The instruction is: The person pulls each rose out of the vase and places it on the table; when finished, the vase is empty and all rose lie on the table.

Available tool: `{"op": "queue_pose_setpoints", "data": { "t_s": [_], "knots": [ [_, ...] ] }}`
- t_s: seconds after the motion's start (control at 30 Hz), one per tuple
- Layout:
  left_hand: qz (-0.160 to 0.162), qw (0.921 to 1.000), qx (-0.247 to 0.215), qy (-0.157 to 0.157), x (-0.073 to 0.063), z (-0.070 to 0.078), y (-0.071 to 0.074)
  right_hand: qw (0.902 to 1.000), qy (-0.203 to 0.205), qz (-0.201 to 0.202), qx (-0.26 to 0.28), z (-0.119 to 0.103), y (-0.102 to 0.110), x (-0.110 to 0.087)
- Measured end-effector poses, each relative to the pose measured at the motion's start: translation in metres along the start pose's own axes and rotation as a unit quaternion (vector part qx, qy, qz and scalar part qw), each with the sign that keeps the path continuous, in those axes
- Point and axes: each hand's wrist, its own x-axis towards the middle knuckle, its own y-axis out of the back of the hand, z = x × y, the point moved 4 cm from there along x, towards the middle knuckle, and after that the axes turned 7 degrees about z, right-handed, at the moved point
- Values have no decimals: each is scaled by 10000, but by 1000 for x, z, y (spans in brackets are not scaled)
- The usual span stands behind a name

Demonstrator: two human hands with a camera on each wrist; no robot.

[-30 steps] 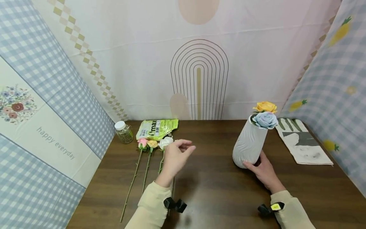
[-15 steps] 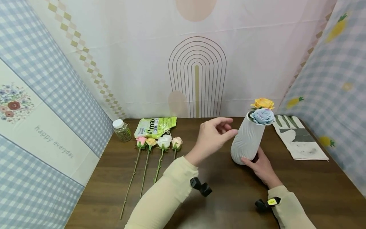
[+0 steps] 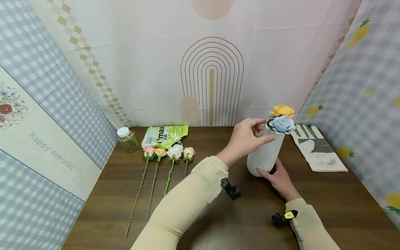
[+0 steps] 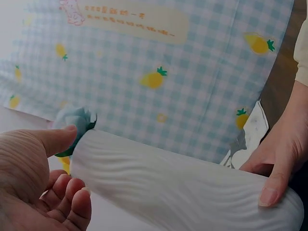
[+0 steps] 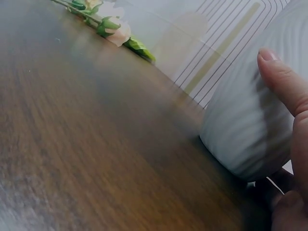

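Observation:
A white ribbed vase [image 3: 264, 158] leans to the right on the wooden table, a yellow rose [image 3: 282, 110] and a pale blue rose [image 3: 282, 125] in its mouth. My right hand [image 3: 281, 178] grips the vase low down, its thumb pressed on the ribbed wall in the right wrist view. Up at the vase's mouth is my left hand [image 3: 245, 137], with thumb and fingers spread apart and loosely bent. In the left wrist view its thumb overlaps the blue rose [image 4: 72, 122], and nothing is held between the fingers. The rose stems are hidden inside the vase.
Pink, yellow, white and peach roses [image 3: 175, 151] lie on the left of the table [image 3: 103, 215], stems toward me. Behind them are a green-and-white packet [image 3: 164, 136] and a white-capped jar [image 3: 127, 139]. A printed cloth [image 3: 318, 149] lies at the right.
My left hand has moved right from above the lying roses to the vase's mouth. My right hand still grips the vase near its base. The view has shifted slightly.

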Motion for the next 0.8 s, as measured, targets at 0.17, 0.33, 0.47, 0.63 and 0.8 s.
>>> {"op": "queue_pose_setpoints", "data": {
  "t_s": [0.17,0.33,0.47,0.63,0.8],
  "knots": [
    [-4,9996,269,69,6,-2,-5,9999,14,-10,121,-1,-3,1],
    [-146,9958,858,-300,11,4,-15,9999,-4,-5,111,2,0,-1],
    [-285,9902,1307,-405,14,9,-22,9998,-29,-4,181,4,3,-2],
    [-157,9912,1299,-200,16,8,-26,9997,-70,-61,239,3,1,-2],
    [171,9972,713,113,16,4,-28,9997,-23,-81,216,2,0,-1]
  ]
}}
